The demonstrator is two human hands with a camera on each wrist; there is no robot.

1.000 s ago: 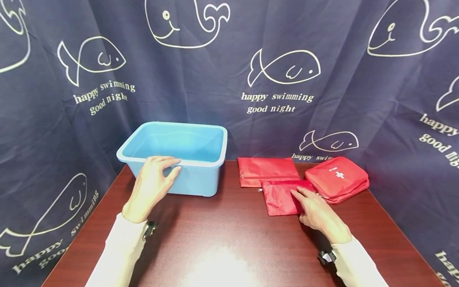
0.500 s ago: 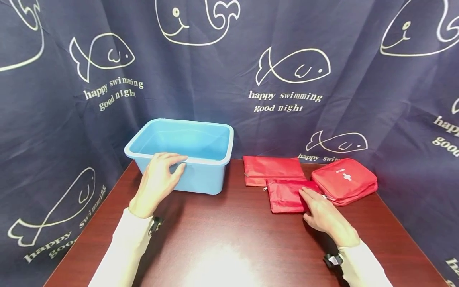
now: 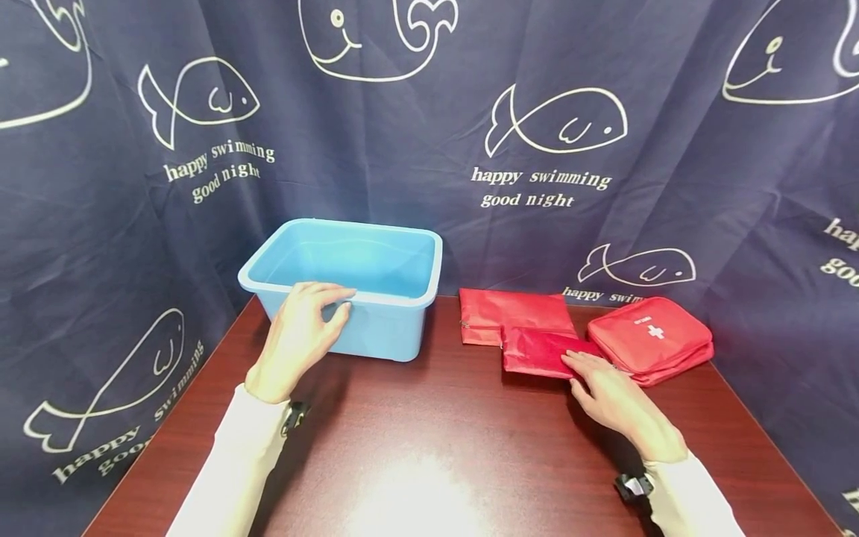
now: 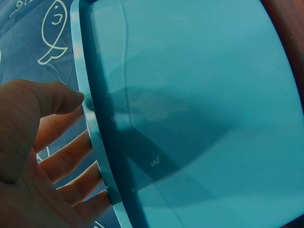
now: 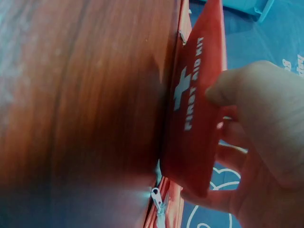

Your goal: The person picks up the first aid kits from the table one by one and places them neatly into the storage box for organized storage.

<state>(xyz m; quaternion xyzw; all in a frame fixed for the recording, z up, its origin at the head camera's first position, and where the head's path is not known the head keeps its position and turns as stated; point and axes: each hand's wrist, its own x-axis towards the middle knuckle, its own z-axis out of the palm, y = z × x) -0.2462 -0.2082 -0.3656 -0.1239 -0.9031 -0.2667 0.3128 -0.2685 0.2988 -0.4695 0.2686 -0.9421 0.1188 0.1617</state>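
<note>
My left hand holds the front rim of a blue plastic tub, its fingertips over the rim and the thumb on the outer wall. In the left wrist view, the thumb and fingertips meet the tub's edge. My right hand pinches the near edge of a flat red first-aid pouch, which is tilted up off the table. White "FIRST AID KIT" lettering and a cross show on the pouch's underside in the right wrist view, with the thumb on that face and the fingers behind.
Behind the held pouch lies another flat red zipped pouch, partly overlapped by it. A thicker red first-aid bag with a white cross sits to the right. A dark blue fish-print curtain closes off the brown table behind and at the sides.
My right hand has taken the near edge of the front pouch and raised it off the table. The left hand stays at the tub's rim. The head view has shifted slightly.
</note>
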